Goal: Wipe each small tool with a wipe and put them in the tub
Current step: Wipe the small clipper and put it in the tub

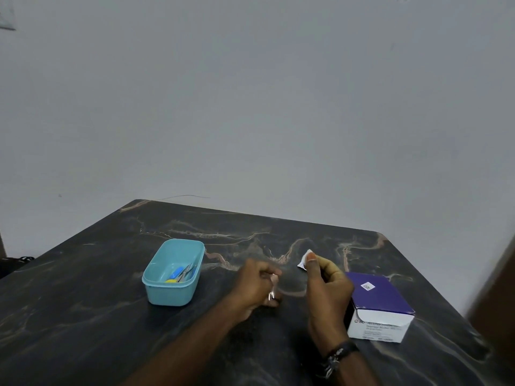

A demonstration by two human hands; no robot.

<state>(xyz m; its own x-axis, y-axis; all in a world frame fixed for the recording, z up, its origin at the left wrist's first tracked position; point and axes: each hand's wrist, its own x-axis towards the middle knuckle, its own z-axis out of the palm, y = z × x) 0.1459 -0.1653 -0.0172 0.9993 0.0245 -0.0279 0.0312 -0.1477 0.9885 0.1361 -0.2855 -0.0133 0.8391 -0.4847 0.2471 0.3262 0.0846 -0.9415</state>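
A small metal tool [272, 288] stands nearly upright in the left hand [255, 285], its fingers [267, 273] curled round it, low over the dark marbled counter [97, 316]. It is too small and blurred to tell what kind of tool it is. Held this way, its upper part seems to be offered toward the other hand for wiping.

Just to its right, the right hand [327, 280] is raised a little, thumb and fingertips [312, 257] pinching a small white wipe [304, 259] that sticks out toward the tool. The two hands are near each other but not touching, so the wipe has probably not yet met the metal.

To the left, within easy reach of the left hand, sits an open light-blue tub [156, 277]. Inside lie a few tools [181, 273], some metal, some with blue and yellow, most likely the ones already cleaned.

On the far right, just beside the right wrist, is a purple and white box [381, 305], likely the supply of wipes, which would explain its place on that side. A dark wristband [341, 353] circles the right wrist. A plain pale wall [250, 107] stands behind the counter.
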